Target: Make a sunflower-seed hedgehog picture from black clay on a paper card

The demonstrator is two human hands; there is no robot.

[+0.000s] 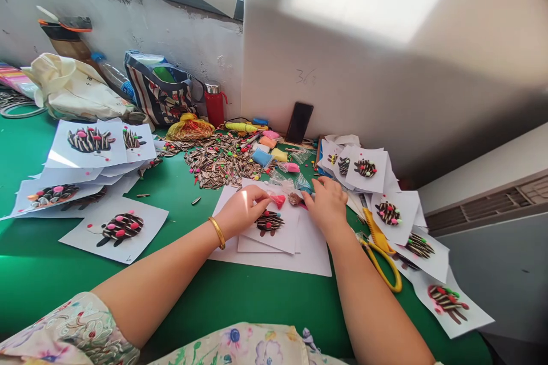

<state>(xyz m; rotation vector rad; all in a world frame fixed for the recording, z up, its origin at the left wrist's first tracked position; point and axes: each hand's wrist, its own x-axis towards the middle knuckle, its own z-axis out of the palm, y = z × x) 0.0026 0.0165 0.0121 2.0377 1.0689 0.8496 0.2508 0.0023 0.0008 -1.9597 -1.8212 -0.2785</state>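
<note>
My left hand (246, 208) has its thumb and fingertips pinched together at a small lump of red modelling clay (278, 201). Below these fingertips lies a white card (282, 236) bearing a hedgehog-like figure (270, 221) of striped sunflower seeds with small coloured balls. My right hand (327, 202) has curled fingers beside a brown lump (294, 199) and clear plastic wrapping (287, 181); what its fingertips hold, if anything, is hidden. Under the card is a larger white sheet (314, 259).
Loose sunflower seeds (218, 162) are heaped behind my hands, near coloured clay packs (262, 157). Finished cards lie left (145, 214) and right (368, 168). Yellow-handled scissors (387, 268) lie by my right forearm. A phone (299, 122) leans on the wall near a red flask (214, 105).
</note>
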